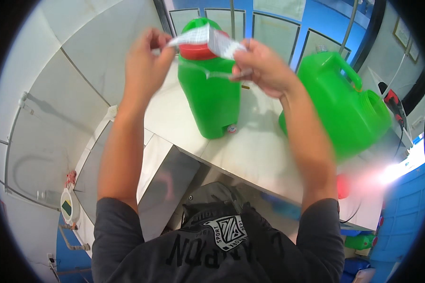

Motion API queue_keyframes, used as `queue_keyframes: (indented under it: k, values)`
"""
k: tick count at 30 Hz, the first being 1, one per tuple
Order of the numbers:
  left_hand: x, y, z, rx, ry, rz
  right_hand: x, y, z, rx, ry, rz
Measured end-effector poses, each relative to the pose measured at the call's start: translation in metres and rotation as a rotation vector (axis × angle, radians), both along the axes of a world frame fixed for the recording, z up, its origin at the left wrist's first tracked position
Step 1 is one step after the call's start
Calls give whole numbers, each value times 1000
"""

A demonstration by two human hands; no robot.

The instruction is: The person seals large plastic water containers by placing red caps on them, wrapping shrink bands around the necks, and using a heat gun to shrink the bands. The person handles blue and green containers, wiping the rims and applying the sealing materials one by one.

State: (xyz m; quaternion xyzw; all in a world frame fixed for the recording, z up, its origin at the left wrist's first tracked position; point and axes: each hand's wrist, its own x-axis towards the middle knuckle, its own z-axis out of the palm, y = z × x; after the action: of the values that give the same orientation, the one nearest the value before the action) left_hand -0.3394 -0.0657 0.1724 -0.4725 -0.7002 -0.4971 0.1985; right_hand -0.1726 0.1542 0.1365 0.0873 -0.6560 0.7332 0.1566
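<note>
A folded white printed sheet (198, 35) stretches between my hands above a green jug (208, 99) with a red cap (198, 52), standing on the white counter (160, 118). My left hand (148, 56) pinches the sheet's left end, beside the cap. My right hand (262, 66) grips the right end, fingers curled, to the right of the jug. A thin pale strip (217, 74) runs from the fingers of my right hand across the jug's front. A small round object (232, 128) sits by the jug's base.
A second green jug (340, 113) with an open mouth stands at the right. Beyond it are a red-and-black tool (394, 106) with a cord and a red object (342, 186). A round white device (71, 207) and pipework are at lower left. Tiled walls border the counter.
</note>
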Motion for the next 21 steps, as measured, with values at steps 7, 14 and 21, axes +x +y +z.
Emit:
queue_keyframes:
  k: [7,14,21]
  values:
    - [-89,53,37,-424,-236,-26,-53,-17,37,559,-22,-859]
    - [-98,64,53,-504,-168,-290,-57,-17,58,846,19,-574]
    - [-71,21,54,-423,230,-363,-20,-47,67,1190,-79,-666]
